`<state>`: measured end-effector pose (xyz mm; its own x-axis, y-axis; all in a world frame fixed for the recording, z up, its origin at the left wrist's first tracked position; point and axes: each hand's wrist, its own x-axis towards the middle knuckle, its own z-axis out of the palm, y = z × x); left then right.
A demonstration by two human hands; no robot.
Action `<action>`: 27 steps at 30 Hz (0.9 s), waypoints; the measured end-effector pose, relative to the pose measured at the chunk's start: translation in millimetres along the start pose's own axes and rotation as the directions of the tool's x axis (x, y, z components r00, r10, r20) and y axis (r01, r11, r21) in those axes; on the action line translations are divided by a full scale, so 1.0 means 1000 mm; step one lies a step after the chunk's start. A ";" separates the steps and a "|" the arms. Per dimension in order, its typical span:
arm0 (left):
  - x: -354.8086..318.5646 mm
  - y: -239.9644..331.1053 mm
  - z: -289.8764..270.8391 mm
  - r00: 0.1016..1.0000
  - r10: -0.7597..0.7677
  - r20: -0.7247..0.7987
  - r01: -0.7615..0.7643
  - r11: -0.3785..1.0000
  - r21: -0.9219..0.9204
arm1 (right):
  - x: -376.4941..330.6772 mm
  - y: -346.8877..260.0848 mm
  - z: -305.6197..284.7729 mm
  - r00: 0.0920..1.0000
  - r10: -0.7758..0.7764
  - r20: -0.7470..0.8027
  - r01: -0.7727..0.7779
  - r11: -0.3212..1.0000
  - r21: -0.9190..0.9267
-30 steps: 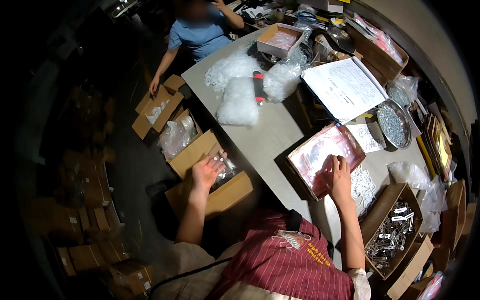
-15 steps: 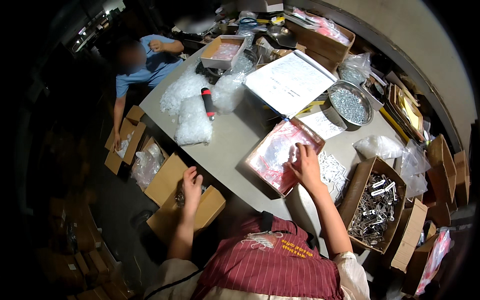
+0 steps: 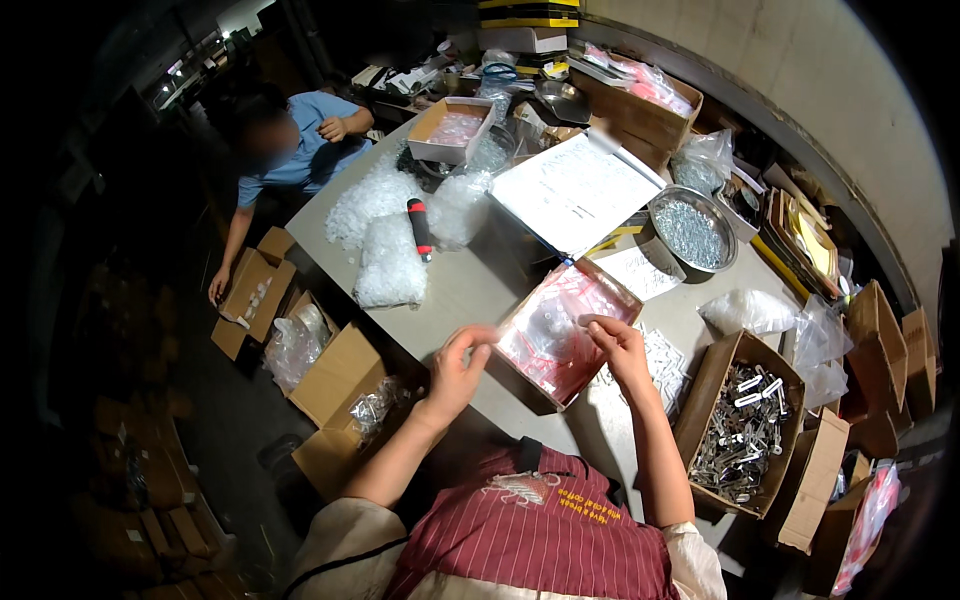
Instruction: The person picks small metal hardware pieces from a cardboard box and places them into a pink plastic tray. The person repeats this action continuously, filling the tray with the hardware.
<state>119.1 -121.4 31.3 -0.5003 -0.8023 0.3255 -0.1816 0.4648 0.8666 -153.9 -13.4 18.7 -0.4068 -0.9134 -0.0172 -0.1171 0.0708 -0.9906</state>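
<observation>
A shallow box [image 3: 518, 374] of clear plastic bags with red edges stands before me on the grey table. Above its right side my right hand [image 3: 622, 358] is closed, thumb and forefinger pinching what looks like a clear plastic bag [image 3: 560, 322]; its outline merges with the bags below. My left hand [image 3: 460, 374] hovers at the box's left edge, fingers bent, thumb and forefinger apart, with nothing seen in it. Its fingertips are slightly blurred. Small white flat pieces [image 3: 664, 362] lie right of the box.
At right a carton [image 3: 733, 345] holds metal clips. A steel bowl [image 3: 692, 228] of small metal parts and a clipboard [image 3: 575, 190] lie beyond. Bags of clear pieces [image 3: 390, 262] and a red-black tool [image 3: 419, 230] sit left. An open carton [image 3: 335, 375] and a co-worker [image 3: 310, 140] are further left.
My left hand has come from over the open carton at left up to the bag box. My right hand's fingers have drawn together over the bags. The co-worker's lower hand has moved left.
</observation>
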 end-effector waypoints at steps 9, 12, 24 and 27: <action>0.024 0.011 0.062 0.993 -0.027 0.113 0.045 0.987 -0.153 | -0.021 -0.032 0.001 1.000 -0.001 0.010 -0.003 0.919 0.394; 0.028 0.014 0.077 0.969 -0.176 0.173 0.212 0.952 -0.221 | -0.025 -0.036 0.008 0.999 -0.009 0.032 -0.005 0.908 0.418; 0.028 0.015 0.101 0.992 0.118 0.035 -0.109 0.974 -0.199 | -0.032 -0.015 0.017 0.997 -0.067 -0.030 0.072 0.981 0.182; 0.023 0.016 0.098 0.995 0.065 0.075 -0.041 0.957 -0.287 | -0.030 -0.011 0.021 0.991 -0.124 -0.056 0.131 0.980 0.152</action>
<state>21.8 -95.9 16.2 -0.5732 -0.7400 0.3520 0.0897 0.3703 0.9246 -121.4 4.9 27.2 -0.4390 -0.8913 0.1136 -0.0306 -0.1116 -0.9933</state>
